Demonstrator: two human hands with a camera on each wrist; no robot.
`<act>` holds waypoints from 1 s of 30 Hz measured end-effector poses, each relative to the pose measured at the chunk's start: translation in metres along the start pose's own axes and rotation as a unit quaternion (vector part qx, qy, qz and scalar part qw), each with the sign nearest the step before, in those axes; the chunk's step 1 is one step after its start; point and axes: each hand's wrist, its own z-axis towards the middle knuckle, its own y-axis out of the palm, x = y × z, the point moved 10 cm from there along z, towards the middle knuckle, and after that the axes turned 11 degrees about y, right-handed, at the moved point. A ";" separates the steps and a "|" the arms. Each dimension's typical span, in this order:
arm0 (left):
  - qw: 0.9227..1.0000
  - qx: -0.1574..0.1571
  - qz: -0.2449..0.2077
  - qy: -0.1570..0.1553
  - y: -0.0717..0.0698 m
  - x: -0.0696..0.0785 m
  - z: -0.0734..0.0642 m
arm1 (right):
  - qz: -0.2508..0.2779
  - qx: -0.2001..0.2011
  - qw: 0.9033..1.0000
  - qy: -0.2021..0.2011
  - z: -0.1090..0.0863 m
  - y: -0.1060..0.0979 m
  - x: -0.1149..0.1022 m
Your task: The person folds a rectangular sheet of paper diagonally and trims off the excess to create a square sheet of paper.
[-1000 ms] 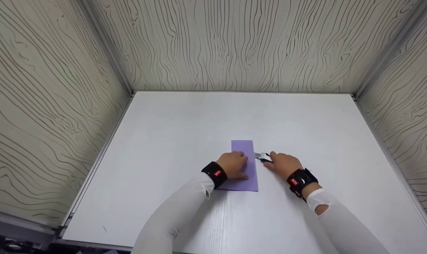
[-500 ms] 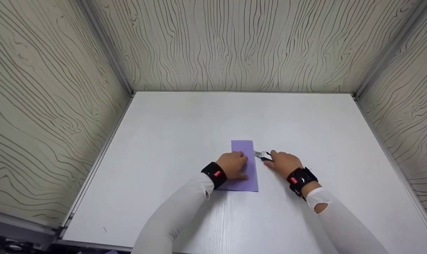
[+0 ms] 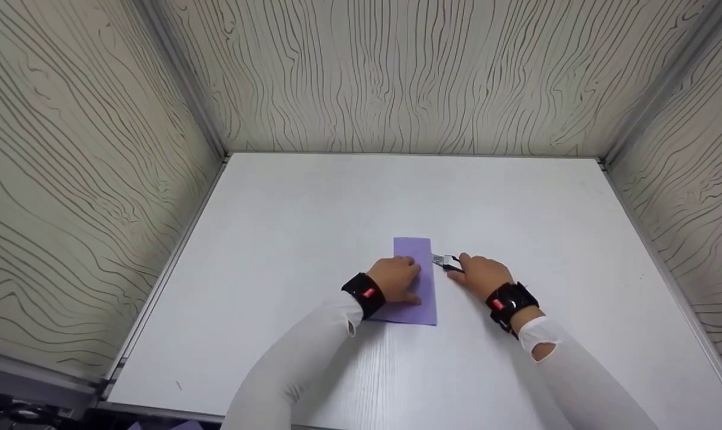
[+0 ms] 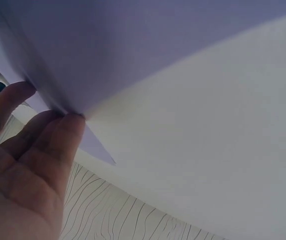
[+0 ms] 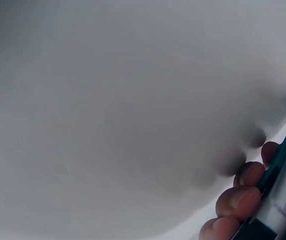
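A purple sheet of paper (image 3: 422, 286), seemingly folded, lies on the white table in the head view. My left hand (image 3: 393, 279) rests on it, fingertips pressing it down; the left wrist view shows these fingers (image 4: 65, 135) against the purple paper (image 4: 133, 45). In my right hand (image 3: 485, 278) is what looks like a utility knife (image 3: 442, 261), with a silver front and dark handle. Its tip meets the paper's right edge, above the middle. The right wrist view shows fingers (image 5: 238, 200) curled round the knife's dark green and silver handle (image 5: 277, 205).
The white tabletop (image 3: 301, 209) surrounds the paper. Wood-patterned panels (image 3: 366, 77) stand at the back and both sides. Past the near left edge, bits of purple paper (image 3: 186, 425) and dark items (image 3: 29, 412) show below the table.
The knife has crept slightly away from me along the paper's right edge, with my right hand. My left hand stays in place on the paper.
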 end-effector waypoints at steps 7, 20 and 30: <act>1.000 -0.004 0.015 0.005 0.000 0.002 0.000 | 0.005 0.011 1.000 -0.002 0.001 -0.001 -0.005; 1.000 -0.024 0.008 -0.011 0.003 0.003 0.003 | 0.010 0.027 1.000 -0.006 -0.001 -0.004 -0.002; 0.999 -0.003 -0.028 -0.024 0.001 0.003 0.004 | 0.012 0.013 1.000 0.004 -0.003 -0.002 -0.003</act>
